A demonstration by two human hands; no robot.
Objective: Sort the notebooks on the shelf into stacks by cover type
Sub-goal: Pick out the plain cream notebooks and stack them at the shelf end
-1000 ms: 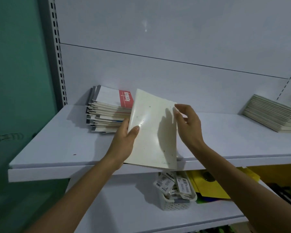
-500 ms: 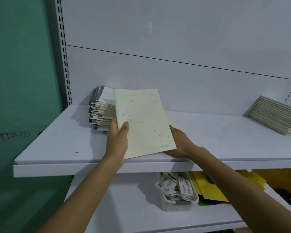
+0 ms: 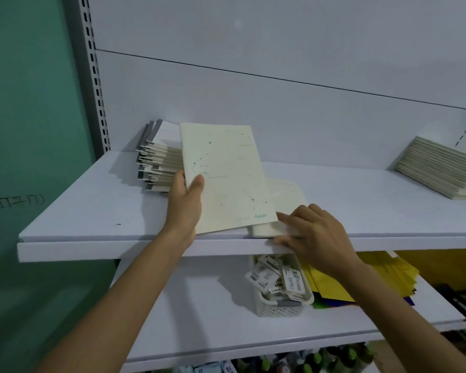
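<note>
Shifted rightward, right hand [image 3: 318, 238], grip loose, touches flat cream notebook [image 3: 288, 200]; left hand [image 3: 184, 203], grip closed, holds thin constellation-print notebook [image 3: 226, 179].

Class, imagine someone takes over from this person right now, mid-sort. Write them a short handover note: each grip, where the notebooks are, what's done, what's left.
Left grip: holds the constellation-cover notebook by its left edge, tilted up over the shelf.
Right grip: fingers rest on a second cream notebook lying flat at the shelf's front edge.
Mixed stack sits back left; a neat cream stack sits far right.
Done: apparently the far-right stack, plus one notebook laid down in the middle.
Left: place the held notebook, then work through the mixed stack.
</note>
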